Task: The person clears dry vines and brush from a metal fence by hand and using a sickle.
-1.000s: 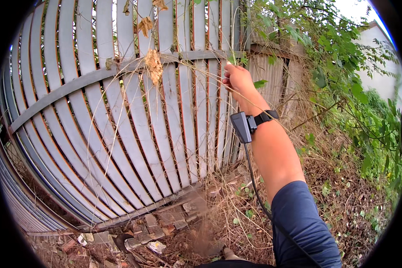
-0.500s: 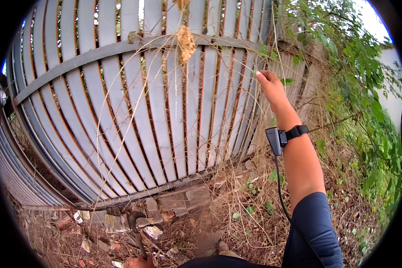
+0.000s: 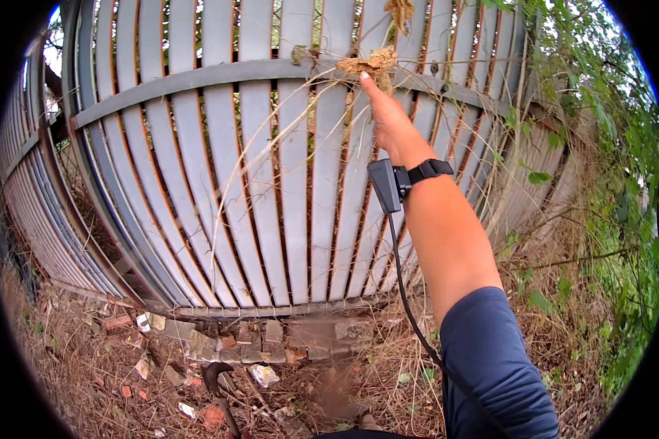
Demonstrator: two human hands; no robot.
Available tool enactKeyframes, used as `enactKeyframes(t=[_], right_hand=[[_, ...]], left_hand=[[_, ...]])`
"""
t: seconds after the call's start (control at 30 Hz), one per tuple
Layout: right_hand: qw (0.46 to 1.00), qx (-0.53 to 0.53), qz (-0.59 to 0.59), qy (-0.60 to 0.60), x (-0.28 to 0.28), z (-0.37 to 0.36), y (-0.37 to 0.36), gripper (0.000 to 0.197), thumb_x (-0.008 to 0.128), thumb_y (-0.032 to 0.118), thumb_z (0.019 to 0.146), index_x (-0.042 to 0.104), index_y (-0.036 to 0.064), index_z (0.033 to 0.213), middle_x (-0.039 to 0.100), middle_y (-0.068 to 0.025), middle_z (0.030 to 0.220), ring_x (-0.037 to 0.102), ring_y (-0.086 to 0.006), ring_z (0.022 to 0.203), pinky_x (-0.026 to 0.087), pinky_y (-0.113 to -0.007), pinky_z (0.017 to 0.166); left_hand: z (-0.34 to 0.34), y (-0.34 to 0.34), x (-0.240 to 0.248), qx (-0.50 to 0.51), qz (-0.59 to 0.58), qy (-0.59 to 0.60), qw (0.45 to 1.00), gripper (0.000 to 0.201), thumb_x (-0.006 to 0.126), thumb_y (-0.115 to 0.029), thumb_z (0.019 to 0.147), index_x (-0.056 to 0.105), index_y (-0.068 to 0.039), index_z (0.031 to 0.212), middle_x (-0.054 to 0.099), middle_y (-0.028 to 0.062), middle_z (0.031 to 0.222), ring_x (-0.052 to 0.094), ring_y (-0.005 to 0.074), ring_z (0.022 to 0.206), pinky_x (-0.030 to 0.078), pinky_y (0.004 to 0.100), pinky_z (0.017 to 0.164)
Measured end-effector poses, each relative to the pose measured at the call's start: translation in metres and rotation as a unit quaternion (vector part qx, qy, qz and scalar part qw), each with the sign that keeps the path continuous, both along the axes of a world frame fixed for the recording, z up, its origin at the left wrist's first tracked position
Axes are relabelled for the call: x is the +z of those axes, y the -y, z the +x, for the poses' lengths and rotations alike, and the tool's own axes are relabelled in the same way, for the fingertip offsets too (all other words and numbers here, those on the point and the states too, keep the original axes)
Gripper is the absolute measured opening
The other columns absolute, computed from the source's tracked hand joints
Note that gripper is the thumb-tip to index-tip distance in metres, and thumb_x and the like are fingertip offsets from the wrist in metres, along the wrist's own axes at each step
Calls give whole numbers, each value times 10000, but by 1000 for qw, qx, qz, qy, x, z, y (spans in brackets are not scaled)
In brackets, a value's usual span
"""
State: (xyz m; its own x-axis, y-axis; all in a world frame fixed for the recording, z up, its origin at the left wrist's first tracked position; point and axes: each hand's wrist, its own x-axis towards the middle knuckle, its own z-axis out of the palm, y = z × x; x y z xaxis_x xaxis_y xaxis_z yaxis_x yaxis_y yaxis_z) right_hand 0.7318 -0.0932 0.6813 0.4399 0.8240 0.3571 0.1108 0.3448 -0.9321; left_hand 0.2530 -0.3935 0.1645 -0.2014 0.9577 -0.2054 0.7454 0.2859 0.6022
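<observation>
Against the grey slatted fence (image 3: pixel 293 183), my right hand (image 3: pixel 392 121) reaches up to a withered brown leaf (image 3: pixel 370 61) on dry vine stems (image 3: pixel 271 113). The thumb presses at the leaf's lower edge; the other fingers are mostly hidden, and the hand looks closed on it. A black device on a strap (image 3: pixel 410 178) sits on that wrist, with a cable running down the arm. At the bottom edge, a dark sickle with a hooked blade (image 3: pixel 218 388) stands upright, its handle in my left hand (image 3: pixel 236 434), of which only a sliver shows.
A second dry leaf (image 3: pixel 400 13) hangs above. Green creepers (image 3: pixel 600 168) and dry stems crowd the right side. Broken bricks and stones (image 3: pixel 271 344) lie along the fence's foot, over dry litter. A post stands by a gap (image 3: pixel 106 249) at the left.
My right hand has moved left across the fence to the withered leaf, which has tipped from hanging upright to nearly level. The view has turned right. The sickle stays low down.
</observation>
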Motion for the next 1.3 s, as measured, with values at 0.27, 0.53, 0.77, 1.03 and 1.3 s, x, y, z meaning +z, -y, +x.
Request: enactKeyframes(t=[0.27,0.53,0.77,1.03,1.3], right_hand=[[990,69,7,-125,-3,-34,-70,581,602,417,918,414,72,1346,503,-173,1263,521,-322,1108,278,-562,1072],[959,47,146,-239,-31,-22,-42,125,504,240,995,537,120,986,468,-4,753,438,-116,565,351,-237,469],[966,-197,164,-38,-129,46,20,391,556,399,964,598,64,767,447,20,600,396,-95,538,331,-272,512],[946,-279,105,131,-221,125,115,404,547,395,975,557,81,720,397,44,525,337,-64,424,261,-239,405],[968,-226,95,51,-263,105,183,412,527,363,995,550,86,690,393,53,517,334,-54,438,256,-233,417]], left_hand=[[-32,37,-57,154,34,199,967,573,579,-555,857,691,4,917,564,86,708,504,226,627,432,417,579],[-48,42,-84,171,91,226,955,391,601,-379,909,679,3,888,470,11,572,395,164,539,339,376,497],[-59,9,-71,105,58,209,971,337,606,-327,923,668,1,964,546,35,663,456,169,602,378,361,537],[-60,-21,-67,-1,99,180,979,315,598,-291,934,658,10,1000,592,68,729,497,176,655,413,357,579],[-52,-54,-51,-140,82,-6,987,291,541,-248,964,610,-46,1162,641,147,892,591,257,785,491,396,698]])
